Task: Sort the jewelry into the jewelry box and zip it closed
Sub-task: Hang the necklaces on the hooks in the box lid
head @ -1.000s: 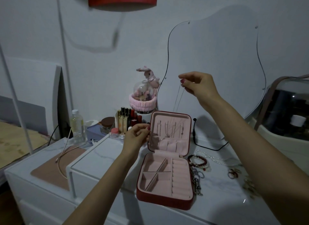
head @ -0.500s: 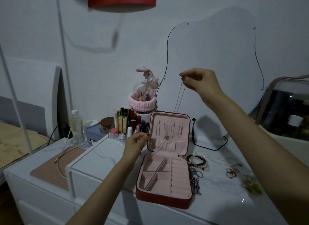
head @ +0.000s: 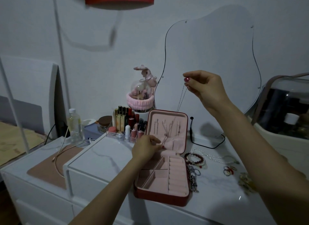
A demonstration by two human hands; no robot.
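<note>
Above padded pink jewelry box [head: 167, 178], thin chain [head: 181, 100].

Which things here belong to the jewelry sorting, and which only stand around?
For the job:
- jewelry box, open
- thin chain necklace, held by right hand and left hand
- red bead bracelet
- pearl strand
- rings

Lying about:
- lipsticks
- plastic bottle
- plush rabbit
- mirror

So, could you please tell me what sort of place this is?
Most likely a bedroom dressing table: a wavy-edged mirror on the wall, lipsticks and perfume bottles in a clear tray, and an open jewelry box on the white top.
</note>
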